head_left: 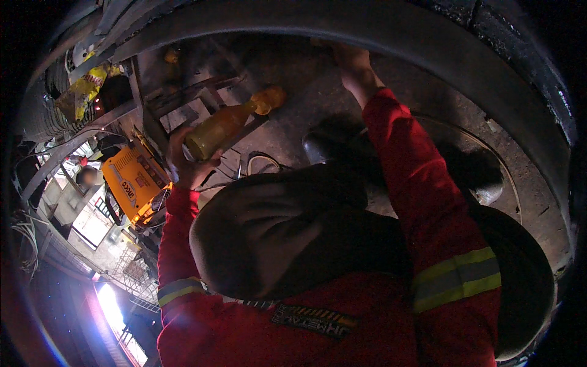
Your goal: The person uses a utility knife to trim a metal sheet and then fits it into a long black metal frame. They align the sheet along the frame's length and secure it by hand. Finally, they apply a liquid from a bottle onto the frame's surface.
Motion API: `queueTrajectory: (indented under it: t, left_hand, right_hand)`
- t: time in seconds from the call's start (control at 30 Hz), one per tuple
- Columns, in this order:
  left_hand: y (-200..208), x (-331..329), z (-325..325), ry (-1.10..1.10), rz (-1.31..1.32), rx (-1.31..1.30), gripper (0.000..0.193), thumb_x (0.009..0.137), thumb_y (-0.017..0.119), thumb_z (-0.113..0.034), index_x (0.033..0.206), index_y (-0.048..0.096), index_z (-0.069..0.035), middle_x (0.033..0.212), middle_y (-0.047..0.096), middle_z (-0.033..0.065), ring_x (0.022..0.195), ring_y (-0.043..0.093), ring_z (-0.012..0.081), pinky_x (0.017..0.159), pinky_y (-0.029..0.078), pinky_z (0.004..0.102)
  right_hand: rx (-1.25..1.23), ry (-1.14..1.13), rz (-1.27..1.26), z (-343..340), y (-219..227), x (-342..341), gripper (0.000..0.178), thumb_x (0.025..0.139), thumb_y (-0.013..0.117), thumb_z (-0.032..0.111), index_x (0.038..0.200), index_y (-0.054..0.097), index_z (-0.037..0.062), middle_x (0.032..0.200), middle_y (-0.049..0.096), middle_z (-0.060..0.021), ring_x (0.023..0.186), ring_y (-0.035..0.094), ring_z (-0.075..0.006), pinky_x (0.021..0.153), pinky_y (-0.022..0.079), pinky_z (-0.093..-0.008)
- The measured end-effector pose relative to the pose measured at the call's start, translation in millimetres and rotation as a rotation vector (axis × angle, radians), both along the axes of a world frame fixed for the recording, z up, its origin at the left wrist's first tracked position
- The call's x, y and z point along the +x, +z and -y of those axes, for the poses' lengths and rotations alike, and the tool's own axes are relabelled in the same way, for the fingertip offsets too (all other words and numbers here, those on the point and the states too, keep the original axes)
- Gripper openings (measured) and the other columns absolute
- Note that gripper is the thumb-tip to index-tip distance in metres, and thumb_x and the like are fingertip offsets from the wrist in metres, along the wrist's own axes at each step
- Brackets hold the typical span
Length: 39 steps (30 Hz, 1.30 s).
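Observation:
My left hand [188, 164] is closed round the wide base of a yellowish translucent bottle [217, 131], with fingers and thumb on either side. The bottle lies tilted, its neck pointing up and to the right. At the neck is an orange-yellow lump [268, 100]; whether it is part of the bottle I cannot tell. My right hand [353, 64] reaches far forward to the lower edge of a dark curved beam [318, 24]. Shadow and the beam hide its fingertips, so what it touches does not show.
An orange machine [136, 182], apparently a welder, stands left of my left forearm. A yellow bag [85, 92] hangs at the far left. Metal framing [208, 85] lies beyond the bottle, and a cable [483, 144] curves over the floor at right. Another person [90, 177] is in the background.

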<state>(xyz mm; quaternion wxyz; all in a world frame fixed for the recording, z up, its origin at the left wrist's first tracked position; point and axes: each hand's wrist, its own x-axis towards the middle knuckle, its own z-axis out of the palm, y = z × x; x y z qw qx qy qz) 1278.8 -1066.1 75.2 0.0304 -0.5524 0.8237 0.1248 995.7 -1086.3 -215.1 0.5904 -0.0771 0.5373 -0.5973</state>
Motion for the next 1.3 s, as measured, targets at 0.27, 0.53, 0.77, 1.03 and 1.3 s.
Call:
queueTrajectory:
  t: [0.27, 0.53, 0.77, 1.03, 1.3]
  left_hand:
    - [-2.0, 2.7, -2.4, -0.014, -0.009, -0.094, 0.073, 0.053, 0.090, -0.019, 0.115, 0.052, -0.009, 0.105, 0.058, 0.0106, 0.095, 0.061, 0.0262, 0.082, 0.051, 0.0373]
    - [-3.1, 4.7, 1.1, -0.024, -0.024, -0.020, 0.075, 0.058, 0.088, -0.017, 0.120, 0.048, -0.007, 0.112, 0.053, 0.0100, 0.100, 0.055, 0.0231, 0.087, 0.048, 0.0352]
    - [-5.5, 11.5, -1.7, -0.010, -0.075, -0.031, 0.075, 0.057, 0.088, -0.015, 0.120, 0.047, -0.007, 0.111, 0.053, 0.0100, 0.099, 0.056, 0.0233, 0.087, 0.048, 0.0349]
    - [-3.6, 0.2, 0.1, -0.021, -0.041, -0.036, 0.074, 0.057, 0.087, -0.014, 0.119, 0.047, -0.007, 0.109, 0.055, 0.0100, 0.099, 0.056, 0.0232, 0.086, 0.048, 0.0371]
    - [-6.8, 9.8, -1.9, -0.007, -0.045, -0.058, 0.073, 0.055, 0.089, -0.016, 0.116, 0.050, -0.008, 0.106, 0.055, 0.0096, 0.097, 0.057, 0.0243, 0.085, 0.048, 0.0361]
  right_hand:
    - [-0.010, 0.067, 0.036, -3.4, 8.4, -4.0, 0.022, 0.091, 0.058, 0.014, 0.111, 0.065, 0.0060, 0.103, 0.067, -0.0033, 0.092, 0.061, -0.0141, 0.077, 0.048, -0.0305]
    - [-0.029, -0.061, 0.015, 1.3, -12.9, 9.4, 0.020, 0.090, 0.061, 0.015, 0.106, 0.067, 0.0051, 0.099, 0.068, -0.0031, 0.089, 0.061, -0.0138, 0.076, 0.048, -0.0293]
    - [-0.075, 0.187, -0.529, -5.3, -7.5, 0.9, 0.020, 0.087, 0.064, 0.014, 0.106, 0.069, 0.0091, 0.101, 0.068, -0.0023, 0.089, 0.060, -0.0134, 0.076, 0.048, -0.0298]
    - [-0.106, -0.077, 0.095, 0.2, -14.5, 5.2, 0.024, 0.089, 0.062, 0.018, 0.110, 0.066, 0.0075, 0.109, 0.066, -0.0040, 0.095, 0.059, -0.0154, 0.080, 0.048, -0.0316]
    - [0.040, 0.059, -0.113, -3.9, 3.9, 0.0, 0.025, 0.092, 0.059, 0.023, 0.109, 0.065, 0.0055, 0.101, 0.064, -0.0023, 0.084, 0.055, -0.0144, 0.071, 0.045, -0.0328]
